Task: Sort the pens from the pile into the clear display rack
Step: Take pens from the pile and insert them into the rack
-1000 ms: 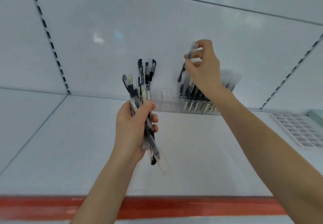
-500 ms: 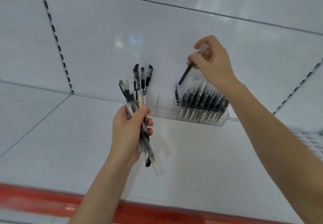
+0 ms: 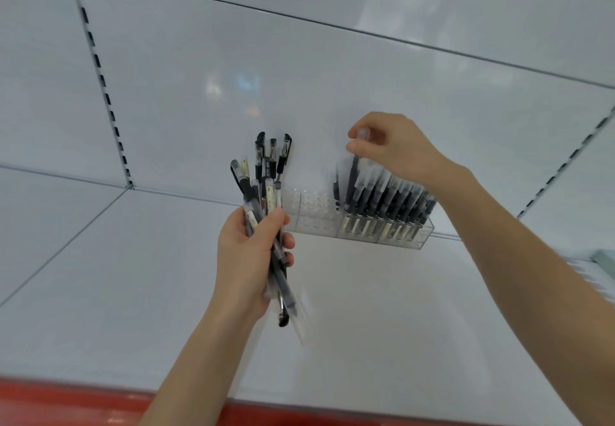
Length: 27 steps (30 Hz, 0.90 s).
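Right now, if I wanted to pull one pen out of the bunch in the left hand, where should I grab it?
Probably pinch one top end of the bunch of pens, coming from above. Up there the ends fan apart and stick out past the left hand, so fingers fit around just one; lower down the fist wraps them tight together.

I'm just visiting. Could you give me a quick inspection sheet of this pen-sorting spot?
Surface: white shelf, red front edge.
Job's things: clear rack at the back, right part filled with pens, left part empty; a bundle of pens.
Clutter: blurred pale objects at the right edge.
Hands: left hand grips the bundle; right hand pinches a single pen over the rack.
Cables: nothing seen.
Surroundings: white back panel, slotted uprights.
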Each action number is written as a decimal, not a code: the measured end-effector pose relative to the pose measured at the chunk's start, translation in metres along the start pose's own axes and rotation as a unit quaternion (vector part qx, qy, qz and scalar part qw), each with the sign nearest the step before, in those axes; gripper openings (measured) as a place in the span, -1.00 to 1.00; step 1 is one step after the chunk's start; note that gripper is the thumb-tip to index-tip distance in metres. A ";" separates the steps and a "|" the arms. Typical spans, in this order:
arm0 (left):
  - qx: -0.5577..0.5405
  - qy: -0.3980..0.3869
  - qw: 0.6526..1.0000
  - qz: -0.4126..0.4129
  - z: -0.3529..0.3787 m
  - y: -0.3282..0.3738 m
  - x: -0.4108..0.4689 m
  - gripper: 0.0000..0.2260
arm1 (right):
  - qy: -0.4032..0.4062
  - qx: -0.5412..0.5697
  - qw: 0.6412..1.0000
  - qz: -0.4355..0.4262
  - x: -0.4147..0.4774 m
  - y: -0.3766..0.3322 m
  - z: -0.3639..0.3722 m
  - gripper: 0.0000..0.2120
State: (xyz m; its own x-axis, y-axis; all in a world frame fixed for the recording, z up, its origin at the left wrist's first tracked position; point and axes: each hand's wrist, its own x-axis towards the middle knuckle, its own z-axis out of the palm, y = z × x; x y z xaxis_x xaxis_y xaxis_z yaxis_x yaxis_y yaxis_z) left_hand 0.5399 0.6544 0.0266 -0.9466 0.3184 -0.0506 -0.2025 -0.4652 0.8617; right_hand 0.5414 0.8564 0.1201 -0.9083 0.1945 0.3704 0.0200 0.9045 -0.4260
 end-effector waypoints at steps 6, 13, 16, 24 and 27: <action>0.000 0.005 1.000 0.003 -0.008 0.002 0.003 -0.94 | 0.013 -0.029 0.999 -0.006 0.008 -0.007 0.002 -0.91; -0.005 0.007 1.000 -0.006 -0.013 0.001 0.005 -0.92 | 0.128 0.057 0.990 0.021 0.000 -0.015 0.003 -0.92; -0.007 -0.002 1.000 -0.007 -0.012 0.001 0.005 -0.95 | 0.039 -0.035 0.998 0.033 -0.003 -0.015 0.017 -0.81; 0.003 -0.015 1.000 -0.013 -0.011 -0.001 0.007 -0.95 | -0.017 -0.181 0.983 0.038 0.005 -0.022 0.040 -0.83; 0.004 -0.015 1.000 -0.016 -0.011 -0.001 0.008 -0.94 | 0.004 -0.166 0.984 0.057 0.008 -0.018 0.027 -0.87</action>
State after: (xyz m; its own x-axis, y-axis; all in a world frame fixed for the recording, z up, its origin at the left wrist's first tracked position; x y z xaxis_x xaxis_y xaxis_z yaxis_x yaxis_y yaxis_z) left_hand 0.5300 0.6481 0.0195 -0.9319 0.3571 -0.0637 -0.2307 -0.4482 0.8637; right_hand 0.5221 0.8318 0.1085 -0.8889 0.3039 0.3427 0.2584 0.9505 -0.1725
